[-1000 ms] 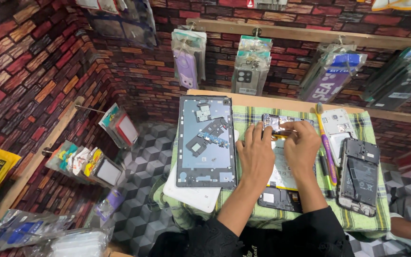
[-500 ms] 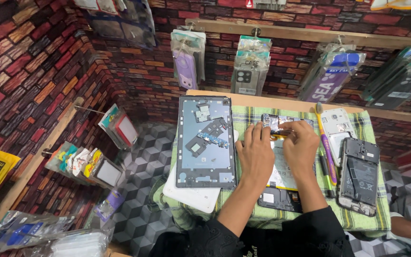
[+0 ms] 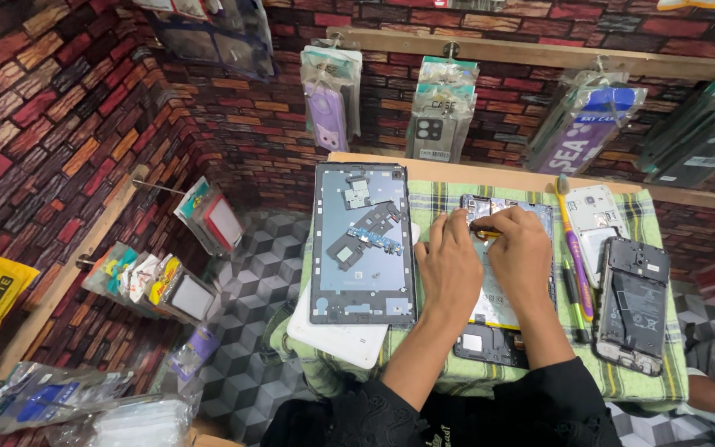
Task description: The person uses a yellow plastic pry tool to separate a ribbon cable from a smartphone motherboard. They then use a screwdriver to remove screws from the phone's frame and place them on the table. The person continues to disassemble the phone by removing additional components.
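Where the two hands meet, an opened tablet lies flat on the green plaid cloth, its long axis running away from the person toward the brick wall, its near end showing dark below the wrists and its far end reaching out past the fingertips. Both hands work at that far end. The right hand pinches a slim tool with a yellow-orange grip between thumb and fingers, held roughly crosswise to the tablet and pointing left; its tip is hidden, so I cannot tell what it touches. The left hand lies palm down on the tablet, fingers stretched forward toward the upper edge, closed on nothing that shows, and its fingertips sit just beside the tool (slightly the nearer hand to the top left corner).

Just left of the left hand rests a dark tablet back frame with small loose parts on it, stacked over a white slab. To the right lie a purple-handled brush, a white phone shell and an open phone with its battery exposed. Packaged phone cases hang on the wall beyond.
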